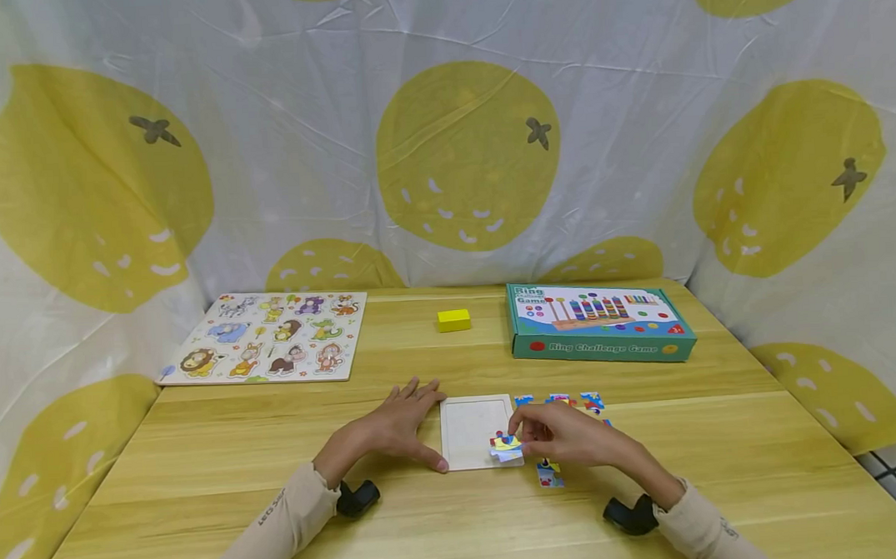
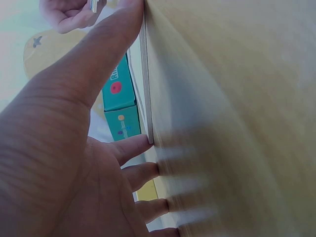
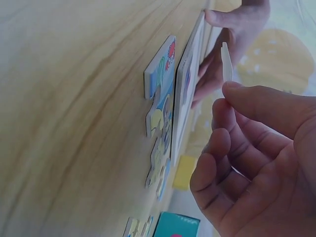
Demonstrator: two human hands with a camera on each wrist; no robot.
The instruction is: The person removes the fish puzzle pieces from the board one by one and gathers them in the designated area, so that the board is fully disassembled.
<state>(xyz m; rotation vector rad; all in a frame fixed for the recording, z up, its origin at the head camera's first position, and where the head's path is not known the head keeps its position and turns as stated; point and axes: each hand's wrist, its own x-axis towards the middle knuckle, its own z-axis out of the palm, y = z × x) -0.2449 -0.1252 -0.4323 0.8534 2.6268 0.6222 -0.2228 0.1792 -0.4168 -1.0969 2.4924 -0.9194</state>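
A square white puzzle tray [image 1: 465, 429] lies flat on the table between the hands. My left hand [image 1: 402, 427] is spread along its left side, thumb at the near corner and index fingertip at the far one. Between thumb and fingertips, my right hand [image 1: 567, 434] pinches a puzzle piece [image 1: 506, 449] with yellow, red and blue print over the tray's near right corner. The right wrist view shows that piece edge-on, raised above the tray. Loose puzzle pieces [image 1: 550, 475] lie to the tray's right, some of them hidden behind the right hand.
An animal puzzle board [image 1: 266, 337] lies at the back left. Behind the tray sits a yellow block [image 1: 453, 320]. A green Ring Challenge Game box [image 1: 600, 323] stands at the back right, and a lemon-print curtain [image 1: 623, 163] hangs behind the table.
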